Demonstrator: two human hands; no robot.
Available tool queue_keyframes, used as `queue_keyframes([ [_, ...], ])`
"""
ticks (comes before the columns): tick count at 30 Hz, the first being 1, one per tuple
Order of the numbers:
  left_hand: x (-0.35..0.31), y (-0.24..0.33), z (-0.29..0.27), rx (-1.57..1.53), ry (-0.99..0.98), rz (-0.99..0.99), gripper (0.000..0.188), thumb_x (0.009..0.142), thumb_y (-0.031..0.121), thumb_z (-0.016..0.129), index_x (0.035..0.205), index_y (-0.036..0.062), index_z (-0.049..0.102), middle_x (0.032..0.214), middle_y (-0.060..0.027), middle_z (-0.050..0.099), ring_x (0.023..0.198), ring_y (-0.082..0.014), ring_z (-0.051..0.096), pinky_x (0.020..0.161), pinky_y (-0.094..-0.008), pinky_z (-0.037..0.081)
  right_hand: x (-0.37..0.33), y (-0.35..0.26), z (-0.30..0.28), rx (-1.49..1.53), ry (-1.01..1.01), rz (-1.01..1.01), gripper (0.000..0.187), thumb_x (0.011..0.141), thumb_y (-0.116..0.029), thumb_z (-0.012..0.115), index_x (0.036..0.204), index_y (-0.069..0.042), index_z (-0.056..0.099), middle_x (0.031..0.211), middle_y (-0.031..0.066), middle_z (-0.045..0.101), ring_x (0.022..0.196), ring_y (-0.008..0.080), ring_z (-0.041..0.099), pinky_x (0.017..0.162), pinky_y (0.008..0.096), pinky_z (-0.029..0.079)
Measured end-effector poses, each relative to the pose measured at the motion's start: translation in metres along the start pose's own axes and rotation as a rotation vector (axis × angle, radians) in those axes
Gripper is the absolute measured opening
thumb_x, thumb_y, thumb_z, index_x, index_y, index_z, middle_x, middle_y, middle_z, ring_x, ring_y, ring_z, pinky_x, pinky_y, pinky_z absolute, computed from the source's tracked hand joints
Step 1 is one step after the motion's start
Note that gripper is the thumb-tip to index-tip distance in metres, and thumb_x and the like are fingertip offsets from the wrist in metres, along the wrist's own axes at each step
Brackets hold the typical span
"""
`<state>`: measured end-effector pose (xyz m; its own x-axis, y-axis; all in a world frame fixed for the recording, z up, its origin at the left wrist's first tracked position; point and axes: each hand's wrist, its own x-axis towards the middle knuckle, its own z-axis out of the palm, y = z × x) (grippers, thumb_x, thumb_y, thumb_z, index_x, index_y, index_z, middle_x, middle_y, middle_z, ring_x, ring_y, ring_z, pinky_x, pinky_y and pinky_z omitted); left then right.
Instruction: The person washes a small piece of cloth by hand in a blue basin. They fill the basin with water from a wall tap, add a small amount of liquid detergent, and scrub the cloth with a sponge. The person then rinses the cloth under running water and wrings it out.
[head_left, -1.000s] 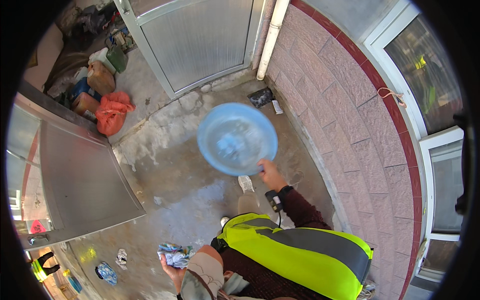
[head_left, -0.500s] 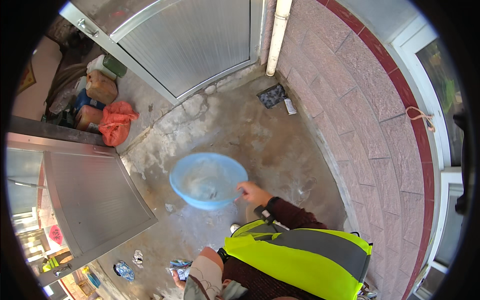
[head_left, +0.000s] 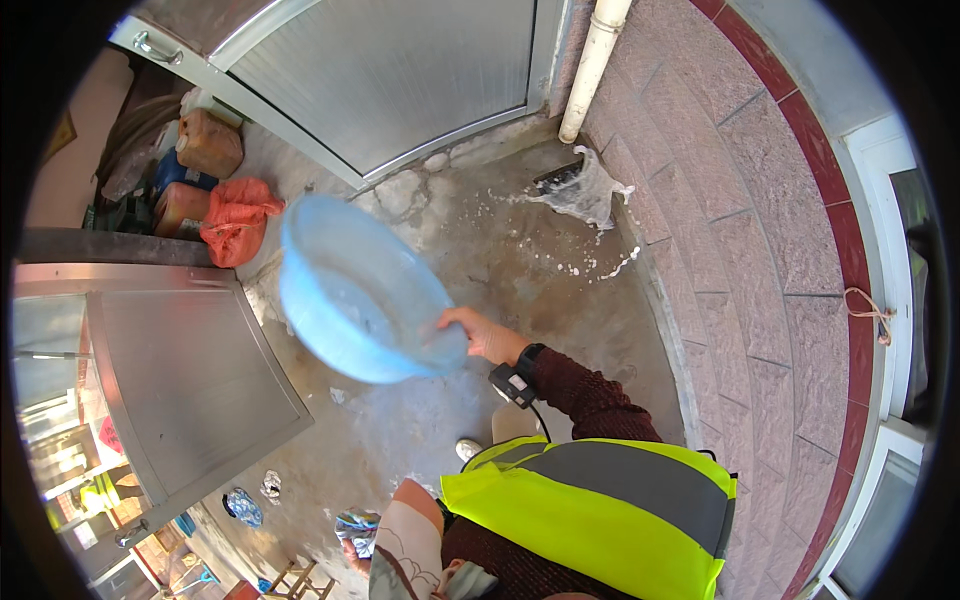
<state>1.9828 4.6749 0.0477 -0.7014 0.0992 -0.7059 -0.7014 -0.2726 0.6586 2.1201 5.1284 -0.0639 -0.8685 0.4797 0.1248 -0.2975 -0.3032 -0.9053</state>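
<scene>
My right hand [head_left: 484,334] grips the rim of a light blue plastic basin [head_left: 335,300], which is tipped away from me with its inside partly in view. White, foamy water [head_left: 585,192] splashes in the corner by the wall, over a dark drain grate [head_left: 552,178], with droplets scattered on the floor around it. Low beside my body, my left hand [head_left: 354,558] is closed around a crumpled blue and white patterned cloth [head_left: 356,528]; my sleeve hides part of that hand.
A pale drainpipe [head_left: 594,70] runs down the corner beside a stone-tiled wall [head_left: 720,220]. Two metal doors flank the wet concrete floor [head_left: 520,290]. Stained jugs [head_left: 208,143] and an orange-red bag [head_left: 238,222] stand left. Crumpled cloth [head_left: 243,507] lies on the floor.
My right hand has lifted and tilted the basin, moving up and left. Water from it now splashes over the drain corner. My left hand still holds the cloth.
</scene>
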Motion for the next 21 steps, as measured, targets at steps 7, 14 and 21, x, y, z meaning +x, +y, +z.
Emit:
queue_keyframes([
  [7,-0.008,-0.006,-0.015,-0.065,-0.007,-0.006,0.048,0.084,0.041,0.056,0.121,0.0105,0.052,0.114,-0.0084,0.059,0.1,-0.0287,0.057,0.088,-0.0468,0.046,-0.059,0.061,0.0,-0.275,0.051,0.237,0.04,0.074,0.012,0.056,0.108,-0.009,0.052,0.1,0.0051,0.052,0.085,0.0112,0.049,0.072,0.027,0.044],
  [14,-0.047,-0.019,-0.076,-0.253,-0.044,0.017,0.049,0.084,0.041,0.056,0.122,0.0103,0.052,0.115,-0.0087,0.059,0.1,-0.0288,0.057,0.088,-0.0466,0.046,-0.066,0.074,-0.037,0.237,0.723,0.863,0.014,0.068,-0.005,0.063,0.065,-0.008,0.051,0.06,0.0002,0.044,0.047,0.0079,0.037,0.039,0.0222,0.023],
  [21,-0.085,-0.023,-0.14,-0.293,0.067,0.195,0.046,0.083,0.037,0.058,0.12,0.0098,0.053,0.113,-0.009,0.059,0.1,-0.0293,0.057,0.086,-0.0465,0.047,-0.039,0.015,-0.025,-0.91,0.149,-0.017,0.022,0.068,0.0,0.058,0.089,-0.003,0.059,0.083,0.0084,0.057,0.08,0.0215,0.058,0.066,0.0335,0.048],
])
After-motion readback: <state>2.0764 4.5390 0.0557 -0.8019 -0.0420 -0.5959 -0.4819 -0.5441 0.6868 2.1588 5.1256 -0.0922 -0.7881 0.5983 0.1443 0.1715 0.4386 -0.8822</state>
